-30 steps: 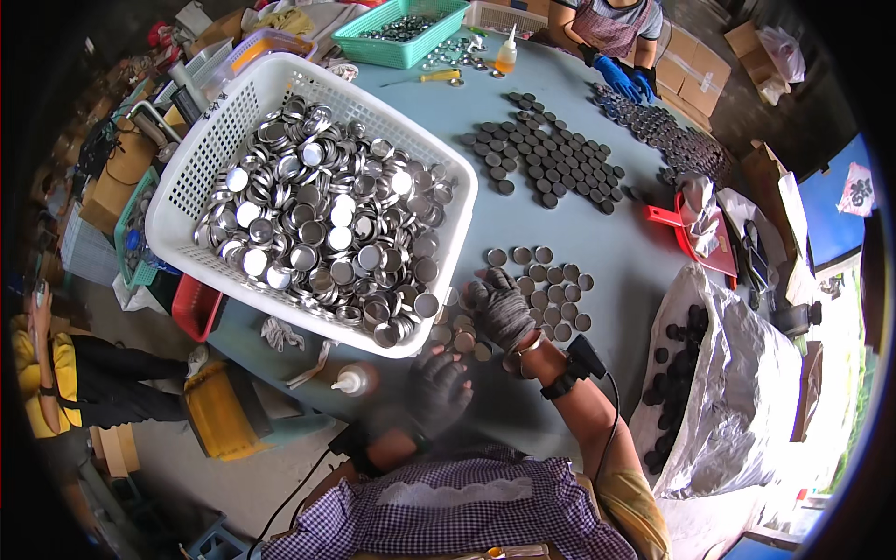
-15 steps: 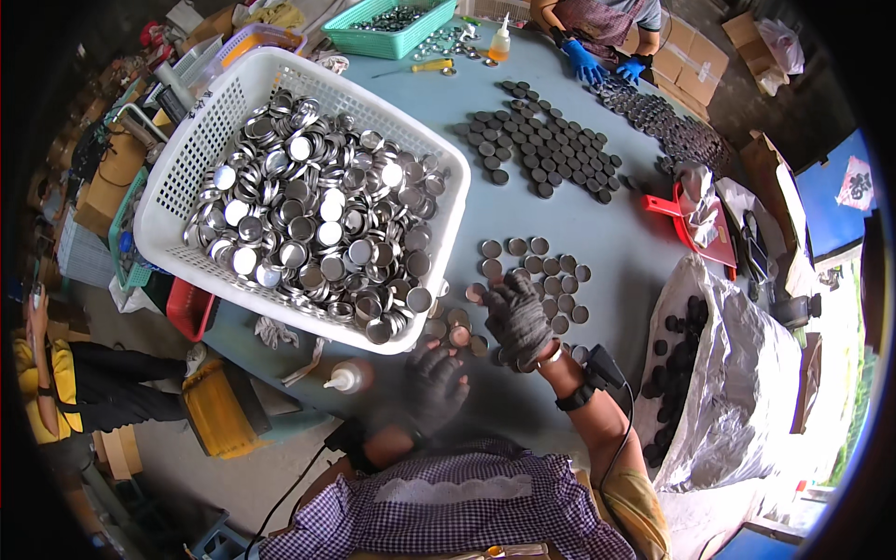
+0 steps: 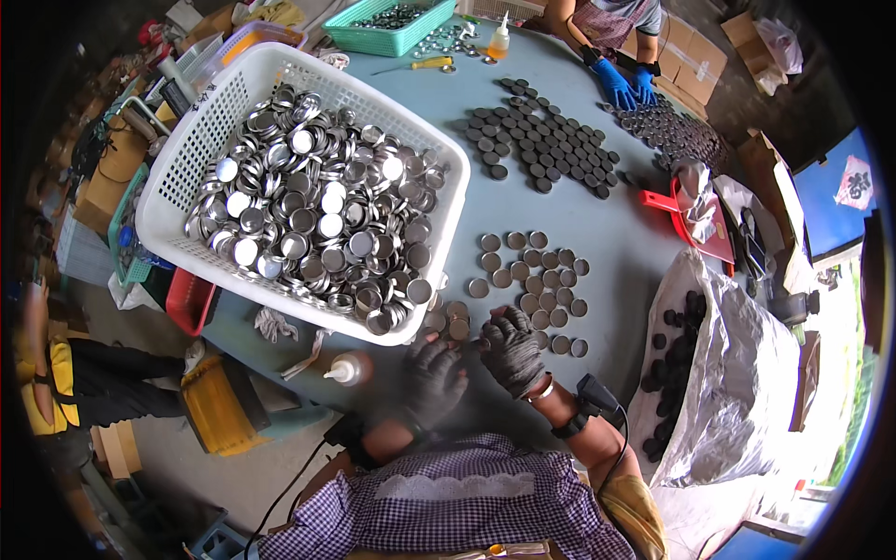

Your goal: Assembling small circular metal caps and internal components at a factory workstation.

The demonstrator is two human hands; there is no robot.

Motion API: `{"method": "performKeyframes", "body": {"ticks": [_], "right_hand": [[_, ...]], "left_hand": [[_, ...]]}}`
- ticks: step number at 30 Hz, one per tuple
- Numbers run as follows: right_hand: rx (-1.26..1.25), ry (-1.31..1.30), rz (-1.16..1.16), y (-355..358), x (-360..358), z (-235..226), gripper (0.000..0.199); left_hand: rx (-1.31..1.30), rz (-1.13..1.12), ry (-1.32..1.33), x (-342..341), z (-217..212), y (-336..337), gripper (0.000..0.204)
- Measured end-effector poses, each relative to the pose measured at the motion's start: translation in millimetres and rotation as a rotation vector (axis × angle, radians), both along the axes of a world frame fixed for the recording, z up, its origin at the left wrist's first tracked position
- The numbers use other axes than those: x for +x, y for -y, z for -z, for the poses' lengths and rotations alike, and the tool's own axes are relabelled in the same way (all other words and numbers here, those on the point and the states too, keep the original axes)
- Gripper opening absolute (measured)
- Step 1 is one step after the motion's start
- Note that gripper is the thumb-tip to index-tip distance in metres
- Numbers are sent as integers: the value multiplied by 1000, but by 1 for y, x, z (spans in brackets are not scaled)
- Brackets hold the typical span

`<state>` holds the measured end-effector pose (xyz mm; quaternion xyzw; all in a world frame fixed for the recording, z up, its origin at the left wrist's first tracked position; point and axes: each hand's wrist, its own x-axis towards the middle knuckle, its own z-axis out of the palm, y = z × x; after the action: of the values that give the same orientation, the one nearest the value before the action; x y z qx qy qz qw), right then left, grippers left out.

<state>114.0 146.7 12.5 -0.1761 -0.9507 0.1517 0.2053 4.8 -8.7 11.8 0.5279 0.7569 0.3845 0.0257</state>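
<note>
Both my hands wear dark grey fingerless gloves and rest low over the blue-grey table (image 3: 616, 280). My left hand (image 3: 434, 378), a little blurred, has its thumb apart from its fingers. Its fingertips are beside a few loose round metal caps (image 3: 457, 329) near the basket's lower corner. To its right, my right hand (image 3: 511, 353) has loosely bent, separated fingers pointing away from me; no held item shows, though its palm side is hidden. Just beyond it lies a loose group of shallow, open-faced metal caps (image 3: 546, 280). A white perforated basket (image 3: 308, 322) heaped with shiny caps (image 3: 317, 205) stands at left.
Dark round pieces (image 3: 546, 145) lie flat farther back. A co-worker's blue-gloved hands (image 3: 625, 86) touch another spread of pieces. A small white bottle (image 3: 347, 370) stands by my left hand. At right are a silvery sack (image 3: 728, 373) with black pieces and a red dustpan (image 3: 714, 238).
My right hand has drawn back toward me, off the loose caps, and moved closer to my left hand. My left hand has barely moved. The co-worker's blue-gloved hands have shifted right and closer together.
</note>
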Motion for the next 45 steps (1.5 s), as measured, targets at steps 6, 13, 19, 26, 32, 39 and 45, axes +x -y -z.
{"method": "performKeyframes", "body": {"ticks": [6, 13, 19, 26, 32, 39, 45], "right_hand": [[-2, -37, 58, -8, 5, 8, 23], [43, -14, 22, 4, -24, -17, 37], [91, 81, 62, 1, -33, 5, 52], [28, 133, -55, 5, -4, 2, 40], [-27, 103, 21, -6, -26, -5, 41], [7, 36, 9, 3, -27, 0, 30], [64, -95, -63, 10, -11, -10, 38]], "left_hand": [[2, 11, -1, -1, 0, 0, 28], [-3, -12, 18, -1, -2, 2, 32], [28, 10, -48, -1, 2, 0, 42], [65, -60, 9, 1, 3, -1, 31], [81, -69, -15, -1, 7, 1, 29], [36, -52, -11, 0, 6, 1, 42], [28, -75, 0, 1, 6, -1, 32]]}}
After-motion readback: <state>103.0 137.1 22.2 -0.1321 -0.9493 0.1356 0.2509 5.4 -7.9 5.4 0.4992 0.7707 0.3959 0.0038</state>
